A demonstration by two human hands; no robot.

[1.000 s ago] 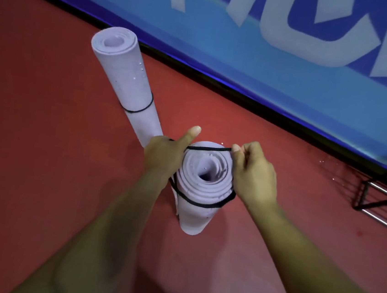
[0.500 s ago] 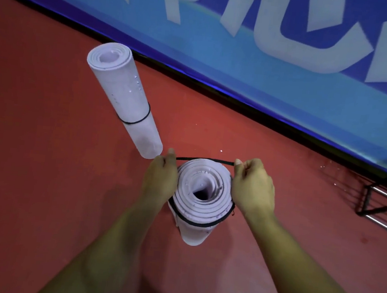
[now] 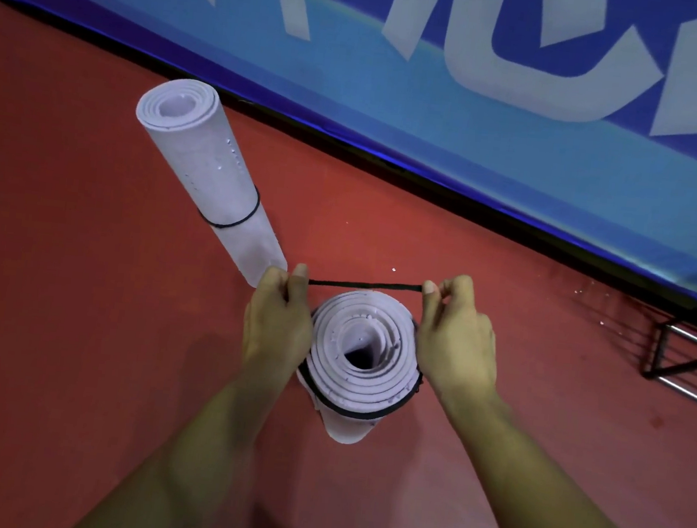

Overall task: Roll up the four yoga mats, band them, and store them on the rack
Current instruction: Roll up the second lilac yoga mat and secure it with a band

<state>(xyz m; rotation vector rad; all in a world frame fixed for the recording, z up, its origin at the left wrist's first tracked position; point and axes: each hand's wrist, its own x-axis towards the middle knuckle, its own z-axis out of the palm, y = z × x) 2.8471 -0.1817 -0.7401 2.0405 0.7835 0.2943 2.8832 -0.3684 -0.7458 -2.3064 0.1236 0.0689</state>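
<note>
A rolled lilac yoga mat (image 3: pixel 361 353) stands on end on the red floor right below me. A black elastic band (image 3: pixel 365 285) is stretched around its top: the far side runs taut between my hands, the near side hugs the roll's front. My left hand (image 3: pixel 278 321) pinches the band on the roll's left side. On the right side my right hand (image 3: pixel 455 339) pinches it too. A second rolled lilac mat (image 3: pixel 206 167) stands upright just behind and to the left, with a black band round its middle.
A blue padded wall (image 3: pixel 440 114) with pale lettering runs diagonally across the top, with a dark strip at its foot. A black metal rack (image 3: pixel 690 355) with chrome bars shows at the right edge. Red floor (image 3: pixel 55 297) surrounds the mats.
Both hands have lifted the band's far side and pulled it taut past the roll's far rim. My left thumb, earlier raised, now pinches the band.
</note>
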